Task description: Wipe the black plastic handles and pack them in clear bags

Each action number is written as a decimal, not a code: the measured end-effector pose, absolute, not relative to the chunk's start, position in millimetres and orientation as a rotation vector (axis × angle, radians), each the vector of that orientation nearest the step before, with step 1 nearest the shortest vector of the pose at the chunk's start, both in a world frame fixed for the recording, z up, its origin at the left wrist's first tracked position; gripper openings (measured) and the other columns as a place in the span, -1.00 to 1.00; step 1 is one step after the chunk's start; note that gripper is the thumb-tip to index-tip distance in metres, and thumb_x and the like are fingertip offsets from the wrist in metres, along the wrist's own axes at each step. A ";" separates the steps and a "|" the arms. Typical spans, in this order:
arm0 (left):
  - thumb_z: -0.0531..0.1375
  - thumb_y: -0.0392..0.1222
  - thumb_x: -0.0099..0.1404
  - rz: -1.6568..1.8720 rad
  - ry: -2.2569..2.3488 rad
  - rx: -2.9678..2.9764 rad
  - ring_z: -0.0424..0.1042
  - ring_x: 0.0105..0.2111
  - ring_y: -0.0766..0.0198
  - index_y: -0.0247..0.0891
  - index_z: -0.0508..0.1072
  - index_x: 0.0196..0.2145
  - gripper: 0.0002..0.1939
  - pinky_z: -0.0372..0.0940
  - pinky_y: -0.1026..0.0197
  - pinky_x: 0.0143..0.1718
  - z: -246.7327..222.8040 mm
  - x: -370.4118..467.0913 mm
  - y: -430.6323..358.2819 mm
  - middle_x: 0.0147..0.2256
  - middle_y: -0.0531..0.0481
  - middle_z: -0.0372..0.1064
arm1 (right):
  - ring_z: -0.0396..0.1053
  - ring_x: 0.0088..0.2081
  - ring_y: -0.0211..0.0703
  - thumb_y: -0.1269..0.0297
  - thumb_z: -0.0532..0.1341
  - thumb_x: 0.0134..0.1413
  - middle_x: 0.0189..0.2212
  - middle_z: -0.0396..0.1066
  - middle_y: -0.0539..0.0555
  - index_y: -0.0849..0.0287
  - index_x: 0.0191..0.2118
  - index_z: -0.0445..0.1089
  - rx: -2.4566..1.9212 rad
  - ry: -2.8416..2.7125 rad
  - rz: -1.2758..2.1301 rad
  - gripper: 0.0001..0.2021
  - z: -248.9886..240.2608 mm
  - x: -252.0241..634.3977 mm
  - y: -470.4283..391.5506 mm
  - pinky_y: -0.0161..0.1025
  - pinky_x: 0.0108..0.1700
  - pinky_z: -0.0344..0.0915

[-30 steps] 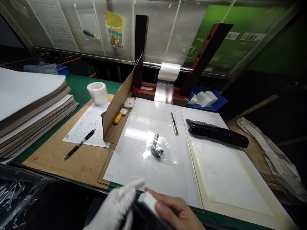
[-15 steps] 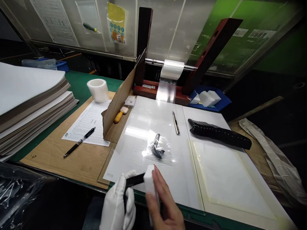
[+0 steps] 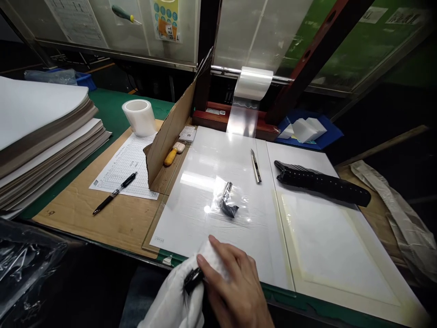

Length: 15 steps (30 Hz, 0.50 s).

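My left hand [image 3: 175,294], in a white glove, is closed around a black part [image 3: 193,279], most of it hidden by the fingers. My bare right hand [image 3: 239,284] grips a white block [image 3: 212,258] that looks like sponge. The block is pressed against the black part, just off the front edge of the bench. Beyond the hands, a small dark curved piece [image 3: 228,205] in a clear plastic bag lies on the glass-topped white sheet [image 3: 191,218].
A craft knife [image 3: 256,166] and a row of black pieces [image 3: 322,183] lie to the right. Film hangs from a roll [image 3: 254,83] at the back, beside a blue bin [image 3: 332,134] of white blocks. A cardboard divider [image 3: 170,132], pen [image 3: 114,193] and paper stack [image 3: 41,114] are left.
The right hand and white block have moved down and turned over the black part, covering more of it. The left hand has tilted inward. The view has shifted slightly downward.
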<state>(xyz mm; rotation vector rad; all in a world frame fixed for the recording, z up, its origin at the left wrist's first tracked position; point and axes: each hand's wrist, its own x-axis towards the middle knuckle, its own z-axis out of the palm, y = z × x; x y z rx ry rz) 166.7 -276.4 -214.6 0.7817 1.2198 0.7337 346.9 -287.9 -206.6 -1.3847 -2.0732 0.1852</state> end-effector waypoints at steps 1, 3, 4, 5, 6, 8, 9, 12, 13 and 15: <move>0.39 -0.01 0.16 0.746 1.237 0.802 0.51 -0.05 -0.04 -0.19 0.60 -0.20 -0.70 0.49 0.24 -0.42 -216.5 166.4 -277.1 -0.07 -0.20 0.54 | 0.25 0.15 0.10 0.57 0.11 0.21 0.28 0.23 0.17 0.02 0.22 0.33 -1.398 -2.069 0.203 -0.49 -206.3 346.4 -287.2 0.03 -0.01 0.38; 0.41 0.01 0.06 0.776 1.278 0.852 0.54 -0.08 -0.12 -0.16 0.63 -0.22 -0.67 0.44 0.28 -0.57 -220.6 165.8 -279.0 -0.15 -0.22 0.59 | 0.25 0.14 0.08 0.54 0.14 0.24 0.26 0.25 0.18 0.05 0.25 0.30 -1.491 -2.036 0.234 -0.50 -204.3 346.7 -285.9 0.01 -0.02 0.40; 0.41 0.01 0.04 0.792 1.297 0.878 0.54 -0.08 -0.16 -0.16 0.64 -0.22 -0.66 0.43 0.28 -0.60 -222.7 165.4 -280.2 -0.15 -0.23 0.59 | 0.24 0.14 0.08 0.54 0.14 0.24 0.26 0.25 0.18 0.05 0.24 0.30 -1.504 -2.028 0.229 -0.50 -203.0 347.2 -285.7 0.01 -0.03 0.40; 0.41 0.00 0.02 0.808 1.313 0.901 0.53 -0.07 -0.19 -0.16 0.64 -0.21 -0.64 0.43 0.26 -0.60 -224.6 164.7 -281.5 -0.13 -0.24 0.59 | 0.24 0.14 0.08 0.55 0.13 0.23 0.26 0.24 0.18 0.06 0.23 0.31 -1.475 -2.044 0.222 -0.50 -201.8 347.8 -285.8 0.01 -0.03 0.40; 0.42 -0.01 0.01 0.821 1.324 0.919 0.52 -0.03 -0.22 -0.17 0.64 -0.19 -0.62 0.45 0.25 -0.58 -226.2 164.0 -282.8 -0.09 -0.25 0.58 | 0.23 0.14 0.08 0.57 0.12 0.21 0.28 0.23 0.18 0.05 0.22 0.32 -1.427 -2.071 0.224 -0.50 -200.9 348.4 -286.2 0.02 -0.03 0.40; 0.41 -0.02 0.02 0.830 1.329 0.931 0.47 0.04 -0.25 -0.19 0.64 -0.14 -0.58 0.49 0.23 -0.51 -228.8 162.1 -285.2 -0.02 -0.27 0.55 | 0.23 0.14 0.07 0.55 0.13 0.22 0.28 0.23 0.15 0.03 0.22 0.32 -1.412 -2.083 0.259 -0.51 -199.6 349.9 -287.3 0.01 -0.02 0.41; 0.40 -0.01 0.05 0.833 1.336 0.938 0.46 0.06 -0.26 -0.20 0.63 -0.12 -0.57 0.50 0.22 -0.50 -230.0 161.0 -286.2 -0.01 -0.27 0.54 | 0.24 0.13 0.05 0.53 0.14 0.24 0.27 0.25 0.14 0.03 0.23 0.31 -1.453 -2.061 0.280 -0.51 -199.2 350.6 -287.7 0.00 -0.02 0.42; 0.39 0.02 0.08 0.839 1.362 0.973 0.44 0.08 -0.29 -0.19 0.64 -0.11 -0.57 0.52 0.19 -0.48 -233.5 158.0 -288.1 -0.02 -0.27 0.55 | 0.24 0.13 0.05 0.52 0.14 0.24 0.27 0.25 0.14 0.02 0.25 0.29 -1.444 -2.052 0.298 -0.50 -198.2 352.4 -287.5 0.01 -0.02 0.43; 0.40 0.02 0.07 0.843 1.370 0.986 0.43 0.08 -0.30 -0.18 0.64 -0.12 -0.58 0.53 0.17 -0.47 -234.7 157.2 -288.4 -0.02 -0.26 0.56 | 0.25 0.13 0.05 0.53 0.13 0.23 0.28 0.24 0.13 0.02 0.24 0.30 -1.392 -2.076 0.306 -0.50 -197.8 352.8 -287.0 0.01 -0.02 0.43; 0.41 0.02 0.04 0.857 1.381 0.999 0.40 0.11 -0.33 -0.17 0.65 -0.13 -0.58 0.55 0.13 -0.43 -236.9 156.2 -288.4 -0.02 -0.26 0.55 | 0.27 0.13 0.04 0.50 0.13 0.25 0.28 0.25 0.13 0.01 0.24 0.31 -1.399 -2.073 0.336 -0.52 -197.3 353.5 -285.9 0.01 -0.01 0.44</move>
